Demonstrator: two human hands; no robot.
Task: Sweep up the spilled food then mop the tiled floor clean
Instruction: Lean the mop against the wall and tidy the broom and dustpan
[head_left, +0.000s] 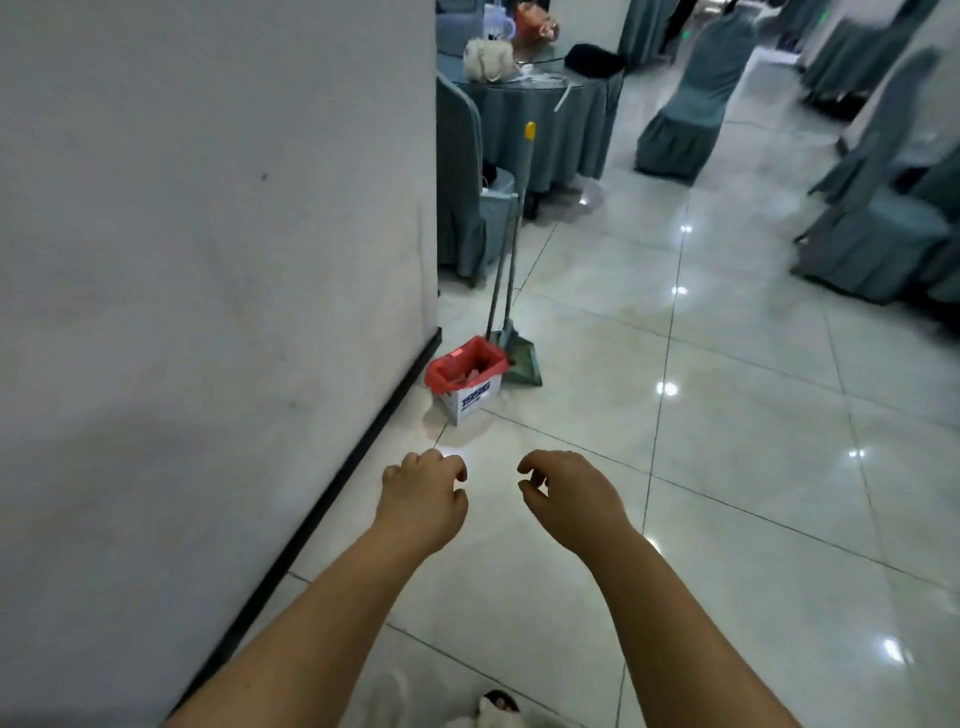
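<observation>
A green dustpan (522, 358) stands on the glossy tiled floor (727, 467) by the wall corner, its long handle upright. A second long handle with a yellow tip (523, 197) rises beside it. Touching the dustpan is a small cardboard box lined with a red bag (465, 376), with scraps inside. A little pale debris lies on the tile right of the box. My left hand (423, 493) and my right hand (569, 496) reach forward side by side, short of the box. Both hold nothing, fingers loosely curled.
A grey wall (208, 260) with a black skirting fills the left side. Behind its corner stands a round table with a grey-green cloth (540, 124), bags on top. Covered chairs (685, 109) line the back and right. A foot shows at the bottom edge.
</observation>
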